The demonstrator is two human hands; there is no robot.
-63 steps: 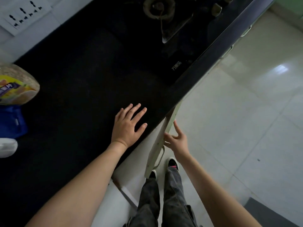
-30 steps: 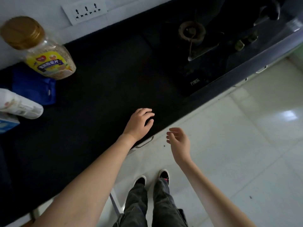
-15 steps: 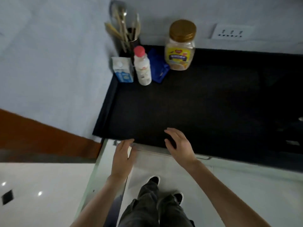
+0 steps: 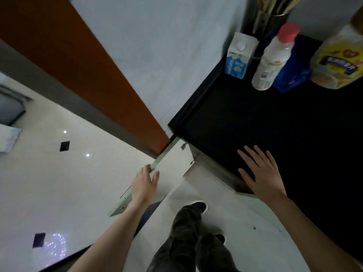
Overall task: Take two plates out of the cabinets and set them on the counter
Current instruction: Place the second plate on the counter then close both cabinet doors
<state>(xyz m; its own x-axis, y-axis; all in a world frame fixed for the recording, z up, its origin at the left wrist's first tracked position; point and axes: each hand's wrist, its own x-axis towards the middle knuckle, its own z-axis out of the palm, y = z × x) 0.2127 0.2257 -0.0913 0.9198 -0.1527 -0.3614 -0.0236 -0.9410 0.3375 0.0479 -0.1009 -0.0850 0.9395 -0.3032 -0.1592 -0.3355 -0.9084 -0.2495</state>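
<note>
Black worktop [image 4: 245, 118] w/ no plates yet. Left hand [image 4: 144, 185] is gripping cabinet door [image 4: 172, 163] edge, prob. swinging it open; right hand [image 4: 262, 173] is resting flat, fingers spread, empty, bracing.

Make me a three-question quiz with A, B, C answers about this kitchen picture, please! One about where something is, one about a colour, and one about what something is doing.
1. Where is the right hand?
A. Flat on the black counter
B. Inside a cabinet
C. On the bottle

2. What colour is the cap of the white bottle?
A. Green
B. Pink-red
C. Black

3. What is the cabinet door under the counter doing?
A. Shut tight
B. Lying on the floor
C. Swung open, with the left hand gripping its top edge

Answers:
1. A, its fingers are spread on the counter near the front edge.
2. B, the cap is pink-red.
3. C, the door sticks out from the cabinet and fingers curl over it.
</note>
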